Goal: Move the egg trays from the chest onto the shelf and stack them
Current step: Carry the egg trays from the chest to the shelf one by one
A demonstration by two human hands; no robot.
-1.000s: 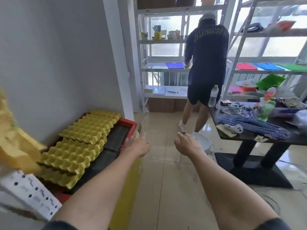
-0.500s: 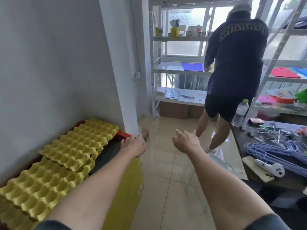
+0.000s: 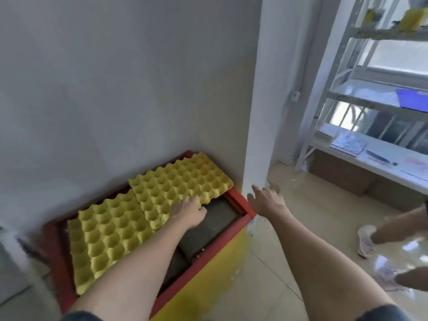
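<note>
Yellow egg trays lie on top of a chest with a red rim (image 3: 206, 256) and yellow front, set against the grey wall. The far tray (image 3: 178, 181) overlaps the near tray (image 3: 108, 232). My left hand (image 3: 188, 213) rests at the front edge of the far tray, fingers spread over its corner and touching it. My right hand (image 3: 266, 200) hovers open beyond the chest's right corner, next to the white pillar, holding nothing.
A white pillar (image 3: 261, 112) stands right behind the chest's far corner. A white metal shelf unit (image 3: 361, 100) with papers and a blue sheet is at the right. Another person's legs and shoes (image 3: 370, 239) are on the shiny tiled floor at right.
The view has swung left and down toward the chest. My left hand moved from the chest's corner onto the far tray's edge. My right hand moved closer to the chest corner.
</note>
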